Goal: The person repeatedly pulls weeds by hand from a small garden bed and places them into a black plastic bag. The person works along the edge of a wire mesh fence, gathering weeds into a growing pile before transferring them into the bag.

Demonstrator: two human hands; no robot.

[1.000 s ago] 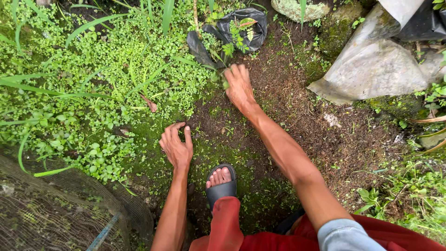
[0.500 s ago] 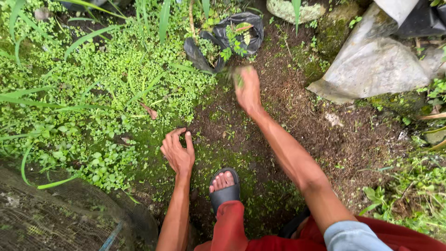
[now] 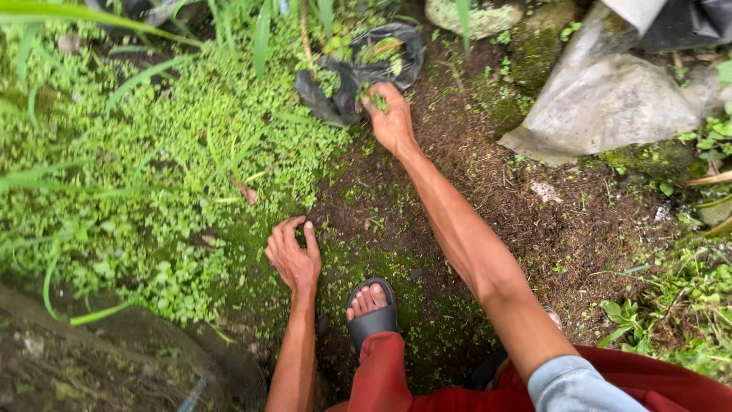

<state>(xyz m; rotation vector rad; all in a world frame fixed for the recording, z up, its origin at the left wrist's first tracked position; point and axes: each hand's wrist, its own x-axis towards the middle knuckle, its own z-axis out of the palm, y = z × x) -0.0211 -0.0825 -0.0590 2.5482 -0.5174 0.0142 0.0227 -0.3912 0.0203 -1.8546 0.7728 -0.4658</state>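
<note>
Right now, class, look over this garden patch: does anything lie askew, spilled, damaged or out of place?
Two things stand out. A black plastic bag lies crumpled and slumped open among the weeds, with greenery inside. At upper right, a large grey plastic sack sags on its side over the soil. The right hand, holding small weeds, is at the black bag.

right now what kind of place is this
Most likely a garden plot or yard outdoors: bare dark soil, a mat of small green weeds, mossy stones, and a black plastic bag holding plants.
</note>
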